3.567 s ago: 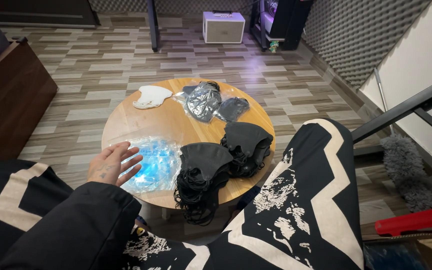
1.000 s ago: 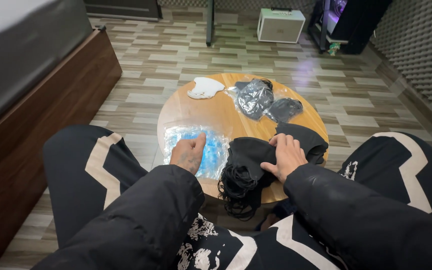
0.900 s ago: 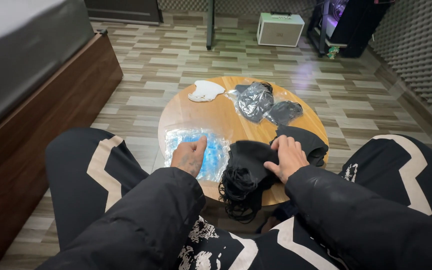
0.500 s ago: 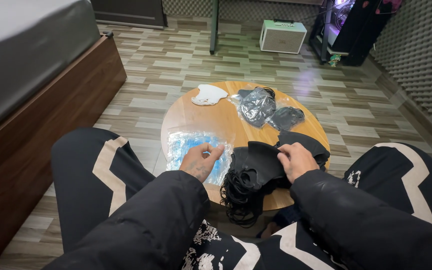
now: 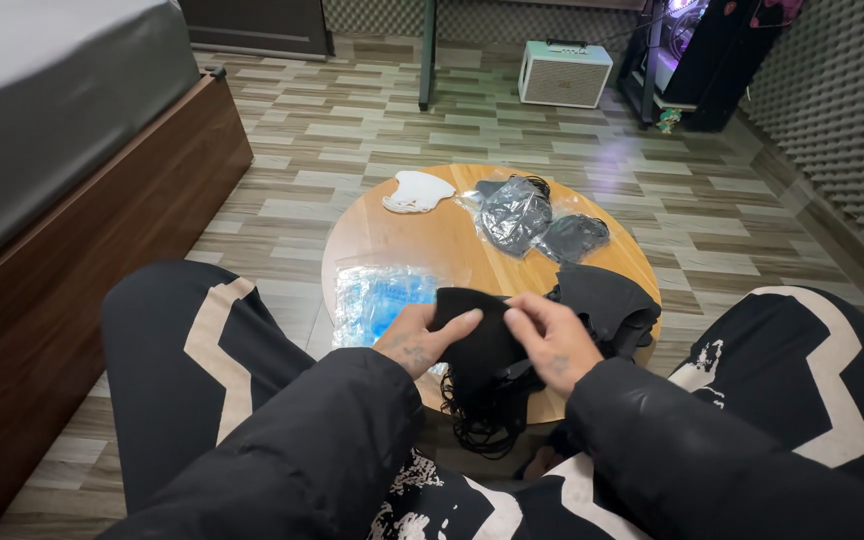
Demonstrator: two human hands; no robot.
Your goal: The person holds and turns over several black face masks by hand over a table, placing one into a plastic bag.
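Left hand (image 5: 422,340), right hand (image 5: 552,338): fingers pinching black mask (image 5: 477,335) | risk: ear loops snag the pile (image 5: 487,400) at desk (image 5: 432,235) near edge, dragging it off.

1. Single head-worn view; no second view is supplied, so no overlap is given.
2. Camera is pitched steeply down and forward over the seated lap.
3. Round table (image 5: 432,235) is framed close, centred, near edge cut by sleeves.
4. Floor and white box (image 5: 564,74) are seen beyond the far edge.
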